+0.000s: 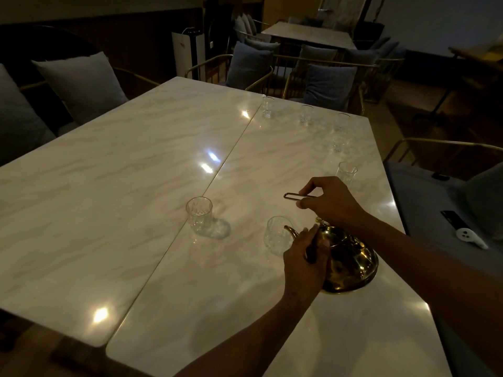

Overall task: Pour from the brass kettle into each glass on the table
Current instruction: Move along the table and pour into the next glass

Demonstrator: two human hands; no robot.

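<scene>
The brass kettle [351,262] stands on the marble table [136,186] near its right front. My right hand [329,202] pinches the kettle's thin wire handle [292,196] above the lid. My left hand [304,257] rests against the kettle's left side and holds a dark part there, just behind the curved spout [290,230]. A cut glass [277,235] stands right under the spout, and another [199,214] stands to its left. A third glass [346,172] is beyond my right hand. Several more glasses [306,114] line the far right edge.
Cushioned chairs with gold frames [326,85] surround the table. A bench seat [449,219] on the right holds a dark phone [453,219] and a white object [471,238]. A second table [310,34] stands at the back.
</scene>
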